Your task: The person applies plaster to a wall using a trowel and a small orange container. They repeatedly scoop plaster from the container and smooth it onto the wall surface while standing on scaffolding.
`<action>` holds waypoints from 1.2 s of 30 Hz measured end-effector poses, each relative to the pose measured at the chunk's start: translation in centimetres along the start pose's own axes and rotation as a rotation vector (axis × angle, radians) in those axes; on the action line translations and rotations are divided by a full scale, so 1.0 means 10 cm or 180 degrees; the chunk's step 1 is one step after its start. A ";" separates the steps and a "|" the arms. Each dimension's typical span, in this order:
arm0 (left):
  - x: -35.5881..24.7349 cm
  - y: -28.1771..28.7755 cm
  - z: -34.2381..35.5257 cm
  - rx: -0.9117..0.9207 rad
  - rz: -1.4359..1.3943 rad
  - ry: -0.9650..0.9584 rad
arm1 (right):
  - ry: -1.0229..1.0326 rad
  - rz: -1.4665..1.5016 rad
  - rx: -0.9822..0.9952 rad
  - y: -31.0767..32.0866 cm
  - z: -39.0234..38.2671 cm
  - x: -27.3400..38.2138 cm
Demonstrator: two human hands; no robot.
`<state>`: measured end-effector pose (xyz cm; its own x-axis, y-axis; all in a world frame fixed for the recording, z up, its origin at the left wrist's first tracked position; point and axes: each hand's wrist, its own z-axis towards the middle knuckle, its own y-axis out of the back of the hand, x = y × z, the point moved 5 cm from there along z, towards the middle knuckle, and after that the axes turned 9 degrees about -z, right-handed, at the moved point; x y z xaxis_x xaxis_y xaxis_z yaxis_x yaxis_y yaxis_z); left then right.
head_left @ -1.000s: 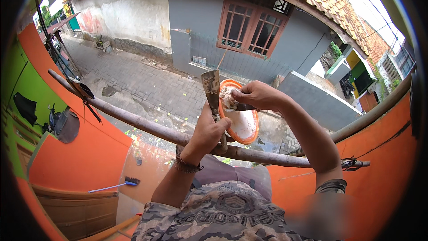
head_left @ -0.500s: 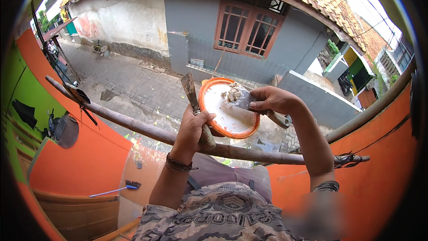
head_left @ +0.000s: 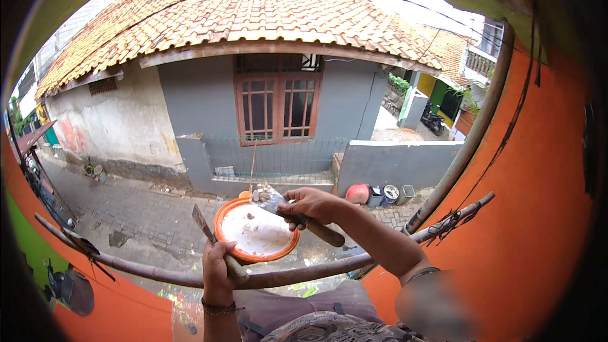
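My left hand is closed around the near left side of an orange bowl and the handle of a scraper, whose flat blade points up and away. White paste with a few brownish bits fills much of the bowl. In my right hand is a putty knife, its handle sticking out to the right. Its blade is over the bowl's far rim and carries a lump of greyish-white paste. My right fingers partly cover the blade.
A bamboo pole runs across just beyond my body, below the bowl. An upright pole and an orange wall stand at the right. Beyond lies a paved lane, with a grey house and several buckets across it.
The view has tilted up and turned, so the bowl and both hands sit lower and further left. My right hand's putty knife has moved from inside the bowl to above its far rim.
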<state>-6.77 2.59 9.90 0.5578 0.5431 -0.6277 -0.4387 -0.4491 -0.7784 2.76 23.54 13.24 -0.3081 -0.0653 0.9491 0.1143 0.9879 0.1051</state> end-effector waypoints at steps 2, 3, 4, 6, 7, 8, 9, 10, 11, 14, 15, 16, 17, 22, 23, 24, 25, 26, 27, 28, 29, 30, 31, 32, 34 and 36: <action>-0.05 0.00 -0.07 -0.0052 0.0196 -0.0116 | 0.0110 0.0160 -0.0102 -0.02 -0.12 0.07; -0.05 0.00 -0.06 -0.0022 0.0146 -0.0166 | 0.0172 0.0182 -0.0157 0.03 -0.14 0.06; 0.00 0.12 0.01 -0.0026 0.0150 -0.0160 | 0.0259 0.0341 -0.0193 0.08 -0.17 0.03; -0.02 0.07 0.00 -0.0260 0.0269 0.0105 | 0.0364 0.0455 -0.0415 0.26 -0.30 0.06; 0.00 0.03 -0.01 -0.0473 0.0258 0.0375 | 0.0367 0.0583 -0.0568 0.32 -0.49 0.12; 0.05 0.05 0.02 -0.0563 0.0232 0.0315 | 0.0577 0.0772 -0.0635 0.42 -0.69 0.23; 0.08 0.11 0.02 -0.0575 0.0325 0.0245 | 0.0846 0.0988 -0.0582 0.52 -0.85 0.33; 0.08 0.19 0.04 -0.0598 0.0407 0.0174 | 0.1026 0.1072 -0.0564 0.60 -1.05 0.49; 0.11 0.24 0.09 -0.0594 0.0497 0.0143 | 0.1170 0.0982 -0.0862 0.72 -1.28 0.64; 0.13 0.31 0.11 0.0009 0.0566 0.0070 | 0.1557 0.0603 -0.1756 1.09 -1.95 1.11; 0.13 0.26 0.07 -0.0044 0.0591 0.0106 | 0.1685 0.0422 -0.2116 1.16 -2.19 1.29; 0.09 0.16 0.00 -0.0087 0.0617 0.0135 | 0.1836 0.0358 -0.2296 1.32 -2.37 1.43; 0.09 0.08 -0.02 -0.0103 0.0632 0.0163 | 0.2070 0.0120 -0.2512 1.45 -2.59 1.58; 0.20 0.38 0.24 -0.0572 0.0265 0.0352 | 0.2900 0.0129 -0.3080 2.04 -3.33 2.25; 0.23 0.39 0.28 -0.0468 0.0286 0.0377 | 0.2944 -0.0356 -0.3411 2.50 -3.51 2.32; 0.22 0.42 0.27 -0.0443 0.0305 0.0360 | 0.3186 -0.0443 -0.3516 2.54 -3.53 2.44; 0.20 0.37 0.23 -0.0558 0.0342 0.0353 | 0.3394 -0.0425 -0.3655 2.56 -3.54 2.55; 0.18 0.30 0.18 -0.0665 0.0379 0.0350 | 0.3594 -0.0423 -0.3805 2.58 -3.56 2.66; 0.16 0.23 0.15 -0.0752 0.0416 0.0343 | 0.3891 -0.0245 -0.3657 2.69 -3.60 2.73; 0.16 0.27 0.16 -0.0606 0.0420 0.0354 | 0.4182 -0.0059 -0.3478 2.74 -3.64 2.82; 0.16 0.38 0.20 -0.0454 0.0424 0.0371 | 0.4313 0.0155 -0.3572 2.82 -3.67 2.93; 0.15 0.43 0.21 -0.0304 0.0426 0.0388 | 0.4563 0.0229 -0.3526 2.94 -3.70 3.02; 0.14 0.40 0.23 -0.0419 0.0505 0.0396 | 0.4817 0.0283 -0.3505 3.13 -3.77 3.10; 0.19 0.31 0.28 -0.0472 0.0585 0.0428 | 0.5195 -0.1011 -0.4703 3.43 -4.03 3.18; 0.14 0.29 0.19 -0.0814 0.0635 0.0278 | 0.4947 0.0574 -0.4298 3.40 -3.85 3.25; 0.13 0.31 0.16 -0.0817 0.0632 0.0356 | 0.4660 0.1847 -0.4552 3.25 -3.82 3.26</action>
<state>-8.52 3.00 6.70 0.5592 0.3525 -0.7504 -0.3628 -0.7098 -0.6038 32.48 48.16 58.97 0.7123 -0.6020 0.3610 0.5798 0.2147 -0.7860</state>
